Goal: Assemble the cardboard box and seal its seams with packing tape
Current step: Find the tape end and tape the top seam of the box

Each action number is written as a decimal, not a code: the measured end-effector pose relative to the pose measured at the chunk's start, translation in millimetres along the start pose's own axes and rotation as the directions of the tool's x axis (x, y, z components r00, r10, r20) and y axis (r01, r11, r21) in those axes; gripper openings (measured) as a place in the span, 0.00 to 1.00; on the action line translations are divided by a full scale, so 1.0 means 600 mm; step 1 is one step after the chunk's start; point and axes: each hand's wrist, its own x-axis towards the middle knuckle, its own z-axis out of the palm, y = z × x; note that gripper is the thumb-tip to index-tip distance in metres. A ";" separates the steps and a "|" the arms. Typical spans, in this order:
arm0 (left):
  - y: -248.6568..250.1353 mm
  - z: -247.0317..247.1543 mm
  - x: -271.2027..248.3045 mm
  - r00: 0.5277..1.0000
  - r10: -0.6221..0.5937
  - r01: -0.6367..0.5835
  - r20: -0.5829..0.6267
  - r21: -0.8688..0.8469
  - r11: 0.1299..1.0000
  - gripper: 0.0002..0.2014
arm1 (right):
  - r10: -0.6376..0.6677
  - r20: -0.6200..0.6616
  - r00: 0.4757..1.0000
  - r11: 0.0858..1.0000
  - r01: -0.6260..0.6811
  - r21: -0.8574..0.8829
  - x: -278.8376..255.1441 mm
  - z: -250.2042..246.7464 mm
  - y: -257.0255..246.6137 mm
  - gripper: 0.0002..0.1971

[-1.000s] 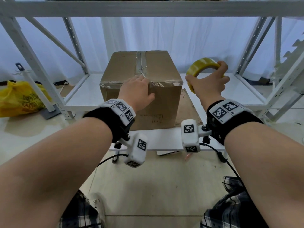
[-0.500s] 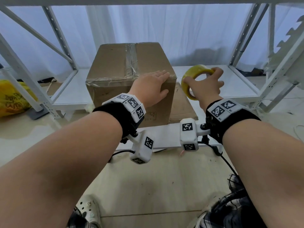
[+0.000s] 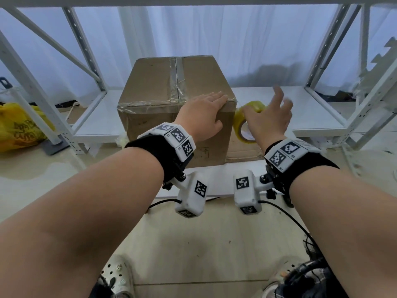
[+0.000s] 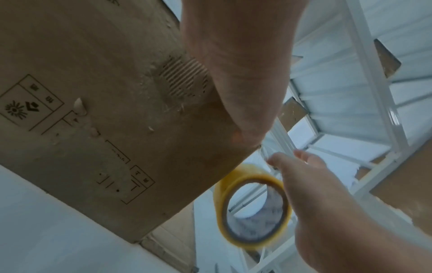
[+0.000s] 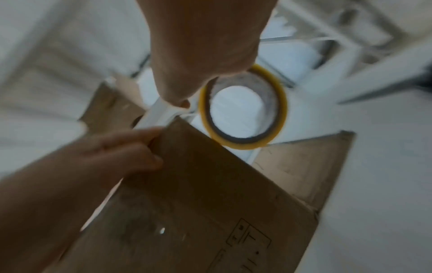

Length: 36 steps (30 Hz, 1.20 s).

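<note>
Lowered beside the box (image 3: 171, 117), tape roll (image 3: 247, 123) leaves spread right hand (image 3: 270, 121); left hand (image 3: 204, 117) lies flat.

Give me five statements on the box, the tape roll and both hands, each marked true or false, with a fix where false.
1. The left hand lies flat on the cardboard box, at its near right top corner. True.
2. The right hand has its fingers spread. True.
3. The tape roll sits on top of the box. False: it is beside the box, to its right, lower than the top.
4. The box's top centre seam is untaped. False: a tape strip runs along it.
5. The yellow bag is right of the box. False: it is far to the left.
</note>
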 end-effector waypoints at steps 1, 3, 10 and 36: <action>-0.004 -0.009 -0.004 1.000 0.003 -0.002 0.026 -0.042 0.999 0.29 | -0.189 -0.047 0.981 0.978 0.184 -0.101 -0.004 -0.001 -0.014 0.33; -0.016 -0.029 -0.015 0.999 -0.013 0.018 0.038 -0.154 0.988 0.25 | -0.546 -0.048 0.836 0.826 0.528 -0.197 -0.013 -0.001 -0.041 0.23; -0.150 -0.077 -0.122 0.953 -0.293 0.261 -0.075 -0.286 0.922 0.19 | -0.759 0.384 0.526 0.539 0.838 -0.084 -0.070 0.051 -0.124 0.23; -0.263 -0.021 -0.181 0.927 -0.234 0.115 -0.293 -0.371 0.921 0.22 | -0.897 0.239 0.372 0.339 0.926 -0.168 -0.099 0.159 -0.167 0.11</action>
